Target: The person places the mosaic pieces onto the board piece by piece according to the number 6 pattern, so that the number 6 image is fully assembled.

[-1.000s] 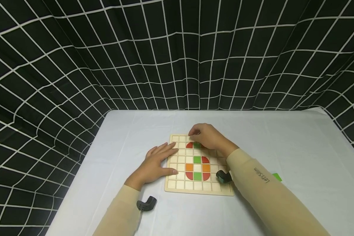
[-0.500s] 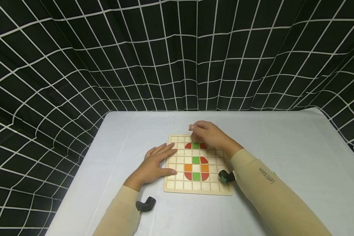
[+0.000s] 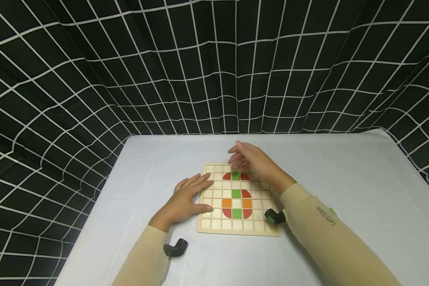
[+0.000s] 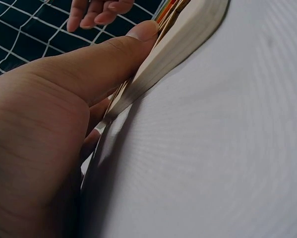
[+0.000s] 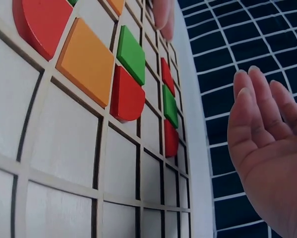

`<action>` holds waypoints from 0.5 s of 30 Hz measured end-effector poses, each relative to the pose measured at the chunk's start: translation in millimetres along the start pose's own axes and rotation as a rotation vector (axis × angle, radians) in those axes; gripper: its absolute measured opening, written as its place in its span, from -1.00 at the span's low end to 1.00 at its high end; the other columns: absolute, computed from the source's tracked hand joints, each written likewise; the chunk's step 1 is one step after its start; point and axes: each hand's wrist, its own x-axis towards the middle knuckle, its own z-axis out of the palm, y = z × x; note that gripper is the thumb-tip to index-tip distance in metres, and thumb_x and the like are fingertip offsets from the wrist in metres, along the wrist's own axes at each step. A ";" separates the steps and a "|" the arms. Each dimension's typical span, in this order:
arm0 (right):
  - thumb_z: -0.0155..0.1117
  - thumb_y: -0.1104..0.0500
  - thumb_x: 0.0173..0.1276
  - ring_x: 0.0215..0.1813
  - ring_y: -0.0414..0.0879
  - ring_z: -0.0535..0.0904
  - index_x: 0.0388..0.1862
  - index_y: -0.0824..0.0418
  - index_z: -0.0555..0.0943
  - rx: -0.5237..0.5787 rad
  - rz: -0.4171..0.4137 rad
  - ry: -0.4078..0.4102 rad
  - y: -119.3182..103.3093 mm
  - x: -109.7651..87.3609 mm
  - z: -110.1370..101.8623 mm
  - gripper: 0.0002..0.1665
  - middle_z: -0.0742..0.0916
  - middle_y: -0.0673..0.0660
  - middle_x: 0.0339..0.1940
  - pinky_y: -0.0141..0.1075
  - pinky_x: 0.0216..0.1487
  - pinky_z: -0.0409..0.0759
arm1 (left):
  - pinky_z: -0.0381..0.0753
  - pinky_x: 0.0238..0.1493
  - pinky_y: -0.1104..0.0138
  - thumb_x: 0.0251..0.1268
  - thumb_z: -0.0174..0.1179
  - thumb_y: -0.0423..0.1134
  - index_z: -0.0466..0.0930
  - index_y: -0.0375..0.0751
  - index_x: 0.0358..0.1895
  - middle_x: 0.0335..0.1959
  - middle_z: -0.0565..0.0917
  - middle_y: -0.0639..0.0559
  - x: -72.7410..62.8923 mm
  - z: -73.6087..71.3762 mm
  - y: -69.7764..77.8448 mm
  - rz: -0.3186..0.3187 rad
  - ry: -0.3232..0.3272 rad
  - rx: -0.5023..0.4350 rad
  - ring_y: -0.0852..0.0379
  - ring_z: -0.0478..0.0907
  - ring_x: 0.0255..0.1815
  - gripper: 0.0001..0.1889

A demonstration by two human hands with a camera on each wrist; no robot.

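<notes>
A square wooden grid board [image 3: 216,231] lies on the white table. My left hand [image 3: 180,202] rests on its left side with fingers spread and straight; in the left wrist view the thumb [image 4: 108,59] lies over the board's edge. Above the board's far edge hovers my right hand [image 3: 255,161], its fingers loosely extended. The right wrist view shows that right hand [image 5: 272,134] holding nothing, apart from the board. Set in the grid's cells are red rounded pieces [image 3: 227,213], green squares [image 3: 236,193] and orange squares [image 3: 247,203]. A green square [image 5: 170,106] sits between two red pieces in a far row.
Right of the board, a green piece [image 3: 333,211] on the table is partly hidden by my right sleeve [image 3: 325,218]. Black curtains [image 3: 214,79] with white grid lines surround the table's back and sides. A black camera mount [image 3: 176,248] is on my left wrist.
My right hand has risen and drawn back from the board's far rows, and its curled fingers have straightened. The red piece right of the far green square now shows. My left hand stays put.
</notes>
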 end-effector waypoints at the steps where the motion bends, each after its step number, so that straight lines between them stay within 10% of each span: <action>1: -0.18 -0.35 0.79 0.08 0.16 0.74 0.41 0.27 0.57 0.004 -0.009 0.001 0.2 -0.9 -0.6 -0.20 0.78 0.23 0.08 -0.03 0.23 0.73 | -0.31 0.70 -0.01 0.31 0.54 0.22 0.41 0.13 0.68 0.76 0.15 0.26 -0.1 -0.1 0.0 0.000 -0.001 0.000 0.09 -0.08 0.77 -0.10; 15: -0.24 -0.23 0.84 0.07 0.26 0.68 0.39 0.41 0.51 0.145 -0.069 0.048 9.1 -23.0 -13.7 -0.24 0.70 0.39 0.10 -0.05 0.17 0.71 | -0.31 0.70 -0.01 0.29 0.55 0.22 0.41 0.13 0.68 0.76 0.14 0.25 -0.1 0.5 -0.8 0.004 0.005 -0.009 0.10 -0.08 0.77 -0.09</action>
